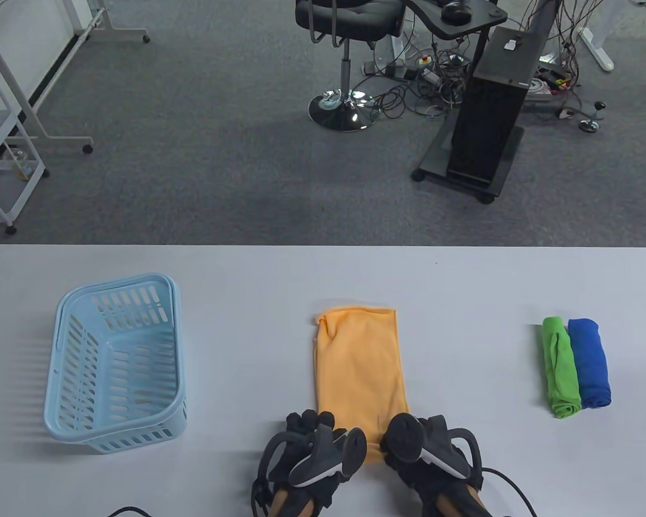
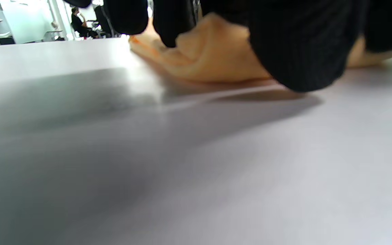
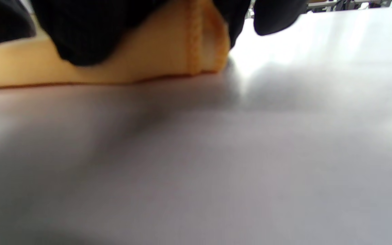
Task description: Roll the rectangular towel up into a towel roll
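Note:
An orange towel (image 1: pixel 359 366), folded into a long strip, lies on the white table (image 1: pixel 463 301) at the middle, running away from me. Both hands are at its near end. My left hand (image 1: pixel 308 428) holds the near left corner and my right hand (image 1: pixel 415 439) the near right corner. In the left wrist view my gloved fingers (image 2: pixel 294 44) lie over the bunched orange cloth (image 2: pixel 216 54). In the right wrist view my fingers (image 3: pixel 90 30) wrap over the curled-up hem of the towel (image 3: pixel 155 58). The trackers hide the near edge in the table view.
A light blue slotted basket (image 1: pixel 116 366) stands at the left. A green towel roll (image 1: pixel 560 369) and a blue towel roll (image 1: pixel 589 363) lie side by side at the right. The table's far edge runs behind the towel.

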`<act>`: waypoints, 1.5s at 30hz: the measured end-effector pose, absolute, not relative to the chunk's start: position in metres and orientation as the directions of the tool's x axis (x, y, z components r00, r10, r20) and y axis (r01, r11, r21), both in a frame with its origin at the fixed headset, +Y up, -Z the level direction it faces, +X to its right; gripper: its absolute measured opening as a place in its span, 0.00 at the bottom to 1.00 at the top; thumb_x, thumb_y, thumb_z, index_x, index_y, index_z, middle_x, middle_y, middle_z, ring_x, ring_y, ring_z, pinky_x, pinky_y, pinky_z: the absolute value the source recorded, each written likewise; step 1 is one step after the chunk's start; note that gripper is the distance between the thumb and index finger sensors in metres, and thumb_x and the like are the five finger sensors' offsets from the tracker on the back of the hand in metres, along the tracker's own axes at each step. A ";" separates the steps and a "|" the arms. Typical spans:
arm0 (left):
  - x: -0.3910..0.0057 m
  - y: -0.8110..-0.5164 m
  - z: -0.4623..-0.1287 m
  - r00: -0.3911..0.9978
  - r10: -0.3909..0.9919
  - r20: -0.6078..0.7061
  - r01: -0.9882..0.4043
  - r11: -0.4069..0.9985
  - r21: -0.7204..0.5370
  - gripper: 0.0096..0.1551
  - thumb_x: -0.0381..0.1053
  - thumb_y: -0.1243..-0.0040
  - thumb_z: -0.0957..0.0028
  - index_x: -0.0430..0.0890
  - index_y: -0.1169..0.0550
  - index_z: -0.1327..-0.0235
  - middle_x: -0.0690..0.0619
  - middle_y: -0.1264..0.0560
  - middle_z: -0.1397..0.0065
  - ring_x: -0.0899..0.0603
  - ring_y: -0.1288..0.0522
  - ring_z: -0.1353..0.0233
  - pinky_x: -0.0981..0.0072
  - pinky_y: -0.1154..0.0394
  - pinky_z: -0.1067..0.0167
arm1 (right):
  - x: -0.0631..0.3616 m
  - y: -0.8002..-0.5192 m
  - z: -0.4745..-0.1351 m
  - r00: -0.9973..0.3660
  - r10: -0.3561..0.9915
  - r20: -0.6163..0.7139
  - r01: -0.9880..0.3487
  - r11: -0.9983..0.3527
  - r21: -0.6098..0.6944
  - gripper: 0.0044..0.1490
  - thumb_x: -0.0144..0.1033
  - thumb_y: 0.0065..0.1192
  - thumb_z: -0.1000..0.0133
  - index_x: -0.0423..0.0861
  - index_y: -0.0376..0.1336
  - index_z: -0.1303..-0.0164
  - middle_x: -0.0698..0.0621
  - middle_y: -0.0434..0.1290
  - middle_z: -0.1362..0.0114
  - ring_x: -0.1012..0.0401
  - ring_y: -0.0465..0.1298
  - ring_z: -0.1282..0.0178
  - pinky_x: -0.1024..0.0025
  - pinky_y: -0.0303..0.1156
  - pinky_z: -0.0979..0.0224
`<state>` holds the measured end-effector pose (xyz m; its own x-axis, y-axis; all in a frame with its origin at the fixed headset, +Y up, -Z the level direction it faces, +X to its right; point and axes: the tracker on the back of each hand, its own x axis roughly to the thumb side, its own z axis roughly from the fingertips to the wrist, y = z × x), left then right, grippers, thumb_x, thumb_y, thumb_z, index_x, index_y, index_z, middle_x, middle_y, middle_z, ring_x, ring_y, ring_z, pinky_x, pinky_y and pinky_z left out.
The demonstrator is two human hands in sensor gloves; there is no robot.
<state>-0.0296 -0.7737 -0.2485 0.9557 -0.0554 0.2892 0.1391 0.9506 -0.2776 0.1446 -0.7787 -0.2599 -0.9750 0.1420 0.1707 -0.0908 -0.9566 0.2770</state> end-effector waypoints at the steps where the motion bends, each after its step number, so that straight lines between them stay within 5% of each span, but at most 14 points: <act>1: -0.030 -0.773 -0.250 0.959 -0.038 0.280 0.118 0.954 -0.276 0.40 0.63 0.32 0.65 0.57 0.26 0.34 0.45 0.37 0.22 0.33 0.41 0.22 0.30 0.48 0.29 | 0.145 -0.779 -0.260 -0.973 0.150 0.172 -0.096 -0.953 0.287 0.30 0.43 0.63 0.60 0.55 0.67 0.45 0.48 0.60 0.27 0.48 0.63 0.26 0.41 0.57 0.24; 9: -0.028 -0.772 -0.252 0.965 -0.028 0.262 0.082 0.977 -0.198 0.28 0.55 0.34 0.61 0.54 0.18 0.44 0.46 0.27 0.30 0.34 0.32 0.26 0.32 0.40 0.31 | 0.147 -0.779 -0.262 -0.971 0.154 0.182 -0.091 -0.945 0.314 0.30 0.41 0.59 0.58 0.51 0.66 0.44 0.48 0.59 0.27 0.48 0.62 0.25 0.41 0.56 0.24; 20: -0.040 -0.769 -0.254 0.969 0.133 0.209 -0.055 0.938 -0.343 0.30 0.60 0.49 0.58 0.50 0.12 0.54 0.48 0.20 0.45 0.31 0.37 0.25 0.29 0.48 0.30 | 0.164 -0.768 -0.265 -0.954 0.249 0.165 -0.144 -0.866 0.479 0.31 0.42 0.54 0.57 0.45 0.65 0.44 0.47 0.60 0.27 0.48 0.60 0.24 0.39 0.52 0.23; 25: -0.038 -0.772 -0.253 0.977 0.104 0.187 -0.032 0.935 -0.355 0.27 0.63 0.39 0.59 0.56 0.17 0.48 0.45 0.31 0.30 0.30 0.45 0.23 0.30 0.52 0.29 | 0.164 -0.771 -0.265 -0.962 0.214 0.167 -0.125 -0.894 0.430 0.30 0.44 0.58 0.57 0.48 0.68 0.46 0.47 0.60 0.27 0.48 0.60 0.24 0.39 0.51 0.23; 28: -0.037 -0.773 -0.253 0.980 0.086 0.181 -0.021 0.942 -0.335 0.35 0.63 0.39 0.60 0.55 0.30 0.37 0.44 0.40 0.26 0.31 0.48 0.22 0.30 0.53 0.29 | 0.163 -0.776 -0.264 -0.967 0.188 0.173 -0.115 -0.925 0.361 0.31 0.46 0.60 0.59 0.51 0.66 0.45 0.46 0.58 0.26 0.48 0.58 0.24 0.40 0.50 0.23; 30: -0.037 -0.771 -0.253 0.979 0.095 0.182 -0.035 0.952 -0.306 0.34 0.62 0.37 0.60 0.59 0.33 0.39 0.44 0.44 0.26 0.32 0.49 0.22 0.30 0.54 0.29 | 0.163 -0.776 -0.264 -0.963 0.202 0.176 -0.128 -0.924 0.359 0.34 0.45 0.63 0.59 0.54 0.62 0.41 0.46 0.55 0.25 0.47 0.56 0.23 0.40 0.49 0.22; 34: -0.031 -0.772 -0.252 0.973 0.059 0.224 0.007 0.960 -0.281 0.21 0.57 0.38 0.59 0.60 0.23 0.50 0.45 0.39 0.27 0.31 0.47 0.23 0.30 0.53 0.29 | 0.158 -0.773 -0.263 -0.950 0.224 0.219 -0.159 -0.947 0.278 0.29 0.38 0.66 0.60 0.55 0.63 0.46 0.48 0.57 0.27 0.49 0.59 0.24 0.40 0.51 0.22; 39: -0.024 -0.768 -0.249 0.969 -0.006 0.247 0.085 0.946 -0.313 0.23 0.53 0.43 0.56 0.61 0.21 0.45 0.43 0.36 0.25 0.30 0.47 0.22 0.30 0.52 0.29 | 0.151 -0.772 -0.260 -0.955 0.143 0.262 -0.056 -0.949 0.311 0.28 0.36 0.64 0.59 0.56 0.70 0.46 0.48 0.62 0.28 0.48 0.62 0.24 0.40 0.54 0.23; 45: -0.028 -0.766 -0.246 0.964 0.053 0.260 0.049 0.927 -0.371 0.34 0.63 0.43 0.59 0.57 0.24 0.37 0.40 0.39 0.22 0.29 0.48 0.22 0.29 0.52 0.30 | 0.153 -0.769 -0.257 -0.951 0.197 0.237 -0.095 -0.919 0.382 0.38 0.54 0.59 0.61 0.51 0.70 0.40 0.44 0.60 0.25 0.45 0.60 0.23 0.39 0.53 0.24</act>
